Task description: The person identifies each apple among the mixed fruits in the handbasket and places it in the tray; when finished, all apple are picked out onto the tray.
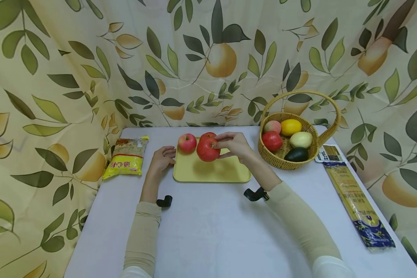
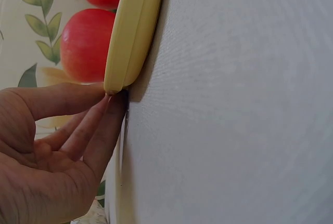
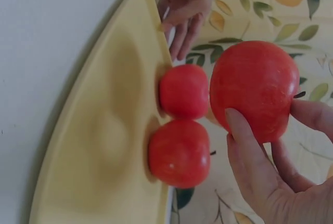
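My right hand [image 1: 239, 147] grips a red apple [image 1: 207, 150] between thumb and fingers, holding it above the yellow tray [image 1: 226, 174]. In the right wrist view this apple [image 3: 255, 86] has a dark stem that points toward my fingers. Two more red apples lie side by side on the tray: a pinkish-red apple [image 1: 187, 143] at the back left corner and a second apple [image 3: 179, 154] beside it, partly covered by the held one in the head view. At the tray's left edge, my left hand [image 2: 62, 146] pinches the rim, thumb and fingers on either side.
A wicker basket [image 1: 281, 164] at the back right holds several fruits, among them a yellow lemon [image 1: 291, 127]. To its right lies a long gold and blue packet [image 1: 354, 200]. A yellow-and-clear food bag [image 1: 126, 158] lies left of the tray. Patterned curtains surround the white table [image 1: 208, 231].
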Demonstrator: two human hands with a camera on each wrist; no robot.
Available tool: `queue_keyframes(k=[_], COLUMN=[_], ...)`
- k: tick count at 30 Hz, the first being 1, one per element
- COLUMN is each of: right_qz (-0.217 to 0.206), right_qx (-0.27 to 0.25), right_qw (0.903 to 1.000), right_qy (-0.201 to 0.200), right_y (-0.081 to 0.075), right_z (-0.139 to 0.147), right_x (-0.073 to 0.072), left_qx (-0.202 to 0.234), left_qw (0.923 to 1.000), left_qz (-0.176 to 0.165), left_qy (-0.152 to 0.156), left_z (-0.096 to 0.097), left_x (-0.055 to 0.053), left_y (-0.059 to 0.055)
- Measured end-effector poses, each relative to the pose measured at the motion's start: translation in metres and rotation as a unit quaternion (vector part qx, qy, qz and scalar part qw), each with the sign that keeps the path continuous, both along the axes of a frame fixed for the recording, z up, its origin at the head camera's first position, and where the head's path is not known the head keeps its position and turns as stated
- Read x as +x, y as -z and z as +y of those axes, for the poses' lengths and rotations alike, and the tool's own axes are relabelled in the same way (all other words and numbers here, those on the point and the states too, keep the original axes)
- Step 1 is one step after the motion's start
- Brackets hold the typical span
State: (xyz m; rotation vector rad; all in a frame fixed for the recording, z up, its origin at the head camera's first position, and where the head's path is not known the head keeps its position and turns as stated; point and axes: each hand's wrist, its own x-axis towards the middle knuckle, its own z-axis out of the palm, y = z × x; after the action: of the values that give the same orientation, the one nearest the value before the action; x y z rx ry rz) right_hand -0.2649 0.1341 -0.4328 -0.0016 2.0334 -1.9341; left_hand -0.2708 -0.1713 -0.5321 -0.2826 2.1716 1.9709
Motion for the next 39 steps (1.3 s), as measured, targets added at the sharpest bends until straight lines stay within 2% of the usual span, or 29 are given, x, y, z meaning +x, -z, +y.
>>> queue_keyframes(k=[10,22,27,33,36,39], right_qz=[-0.023,-0.022,0.003,0.051,0.06,0.052], right_qx=[0.017,0.045,0.105,0.189,0.211,0.213], right_qw=[0.9994,0.9983,0.9941,0.9803,0.9752,0.9748], right_qy=[-0.02,-0.028,-0.024,-0.027,-0.034,-0.039], right_y=[0.02,0.046,0.054,0.053,0.051,0.049], right_z=[-0.029,-0.057,-0.064,-0.069,-0.068,-0.064], right_x=[0.005,0.007,0.009,0.013,0.014,0.014], left_qx=[0.001,0.0,-0.002,-0.005,-0.002,0.003], left_qw=[1.0,0.9999,0.9999,0.9999,0.9999,0.9999], left_qz=[-0.004,0.002,0.004,0.005,0.003,-0.001], left_qy=[0.002,0.013,0.016,0.015,0.012,0.01], left_z=[-0.001,-0.002,-0.001,-0.001,-0.001,-0.001], left_x=[0.002,0.001,0.002,0.002,0.001,0.001], left_y=[-0.001,0.0,-0.001,-0.002,-0.002,-0.001])
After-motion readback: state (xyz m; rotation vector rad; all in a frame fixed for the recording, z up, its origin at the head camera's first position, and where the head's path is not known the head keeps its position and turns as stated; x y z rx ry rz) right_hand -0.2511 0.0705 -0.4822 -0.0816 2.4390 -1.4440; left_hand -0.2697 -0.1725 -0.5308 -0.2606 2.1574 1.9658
